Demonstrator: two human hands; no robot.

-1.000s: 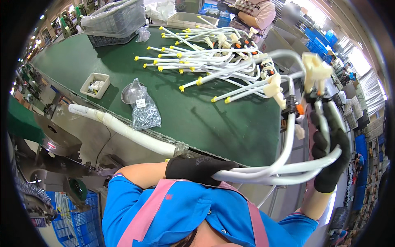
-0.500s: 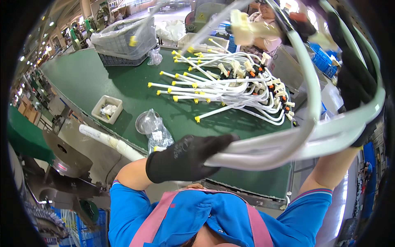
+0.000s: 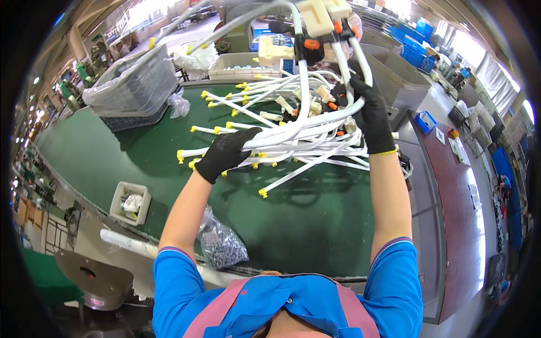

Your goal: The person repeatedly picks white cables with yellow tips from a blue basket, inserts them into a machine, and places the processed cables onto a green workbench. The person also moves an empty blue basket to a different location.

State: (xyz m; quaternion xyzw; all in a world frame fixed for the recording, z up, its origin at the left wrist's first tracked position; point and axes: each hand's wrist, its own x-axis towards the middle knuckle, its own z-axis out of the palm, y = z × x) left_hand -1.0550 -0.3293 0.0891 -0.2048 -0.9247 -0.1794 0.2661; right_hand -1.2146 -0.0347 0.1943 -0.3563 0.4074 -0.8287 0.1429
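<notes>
Both my hands wear black gloves and hold one bundle of white bent tubes (image 3: pixel 293 133) above the table's far half. My left hand (image 3: pixel 227 152) wraps round the straight ends, near their yellow end caps (image 3: pixel 181 155). Around the curved part, my right hand (image 3: pixel 373 115) is closed, its fingers partly behind the tubes. Cream connectors (image 3: pixel 315 18) with black and orange fittings rise from the bundle's far end. Beneath it lies a heap of similar white tubes (image 3: pixel 298 172) on the green table (image 3: pixel 293 236), partly hidden by the bundle.
A clear bag of small metal parts (image 3: pixel 224 246) lies by my left forearm. Farther left stands a small white bin (image 3: pixel 145 211). A plastic-lined grey crate (image 3: pixel 132 84) and a pale tray (image 3: pixel 217 72) sit at the back. To the right is a dark red table (image 3: pixel 451 225).
The bundle has moved away from my body, over the heap. My right hand has come in from the far right, and my left hand has reached forward. The view has shifted too.
</notes>
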